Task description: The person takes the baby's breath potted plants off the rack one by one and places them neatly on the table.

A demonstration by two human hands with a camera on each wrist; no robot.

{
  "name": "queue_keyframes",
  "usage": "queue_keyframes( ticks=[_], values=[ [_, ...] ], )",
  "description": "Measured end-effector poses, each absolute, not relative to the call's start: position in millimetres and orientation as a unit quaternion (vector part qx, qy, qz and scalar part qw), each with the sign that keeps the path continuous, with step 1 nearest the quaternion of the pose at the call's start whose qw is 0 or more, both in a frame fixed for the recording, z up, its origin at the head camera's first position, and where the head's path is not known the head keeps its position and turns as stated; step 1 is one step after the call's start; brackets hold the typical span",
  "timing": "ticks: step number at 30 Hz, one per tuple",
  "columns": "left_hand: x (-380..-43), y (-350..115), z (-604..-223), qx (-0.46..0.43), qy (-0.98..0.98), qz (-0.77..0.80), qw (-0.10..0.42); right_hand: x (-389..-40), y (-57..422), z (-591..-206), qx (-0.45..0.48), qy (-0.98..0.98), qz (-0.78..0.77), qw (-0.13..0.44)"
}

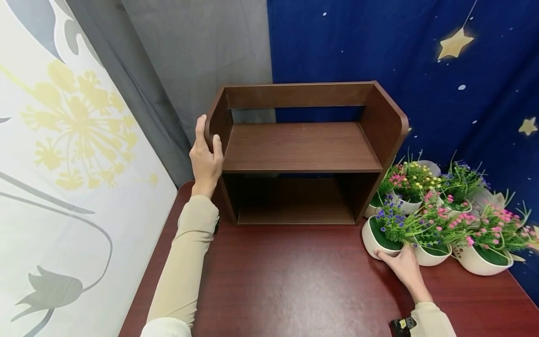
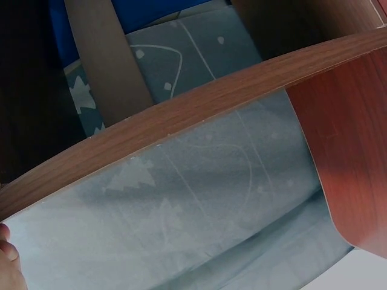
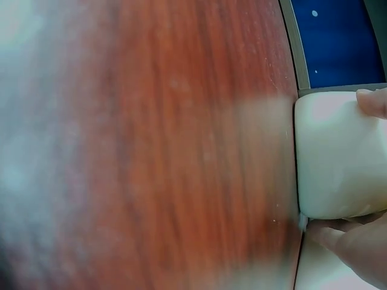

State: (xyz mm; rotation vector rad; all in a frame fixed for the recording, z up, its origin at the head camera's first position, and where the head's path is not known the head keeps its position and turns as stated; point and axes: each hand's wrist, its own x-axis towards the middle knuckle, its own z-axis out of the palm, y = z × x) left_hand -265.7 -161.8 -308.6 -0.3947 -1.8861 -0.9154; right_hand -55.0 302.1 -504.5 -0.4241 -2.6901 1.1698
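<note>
A dark brown two-tier wooden shelf (image 1: 303, 147) stands on the reddish table. At its left side panel is my left hand (image 1: 205, 161), gripping the edge with the thumb on the near side and fingers outside. In the left wrist view the panel edge (image 2: 151, 127) crosses the picture, and only fingertips show at the lower left. My right hand (image 1: 406, 271) holds a white flower pot (image 1: 370, 241) with small blue flowers, thumb at its front and fingers at its right side. The right wrist view shows the pot's smooth wall (image 3: 338, 157) between thumb and fingers.
More white pots with pink flowers (image 1: 490, 262), and yellow ones (image 1: 421, 180) behind, crowd the table's right side. The reddish table (image 1: 286, 281) reaches forward from the shelf. A blue star-patterned curtain (image 1: 337, 42) and a grey curtain (image 1: 202, 47) hang behind; a patterned white panel (image 1: 139, 224) borders the left.
</note>
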Motion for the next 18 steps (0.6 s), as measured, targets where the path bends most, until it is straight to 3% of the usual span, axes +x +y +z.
queue_keyframes(
  ticks=[11, 18],
  values=[
    [-266.5, -161.0, -308.1, -0.165, -0.773, -0.378, 0.482, -54.7, 306.4, -504.2, -0.127, -0.906, 0.397, 0.068],
    [-266.7, -163.0, -307.9, -0.165, -0.774, -0.376, 0.483, -47.4, 309.8, -505.6, -0.089, -0.908, 0.399, 0.093]
  ],
)
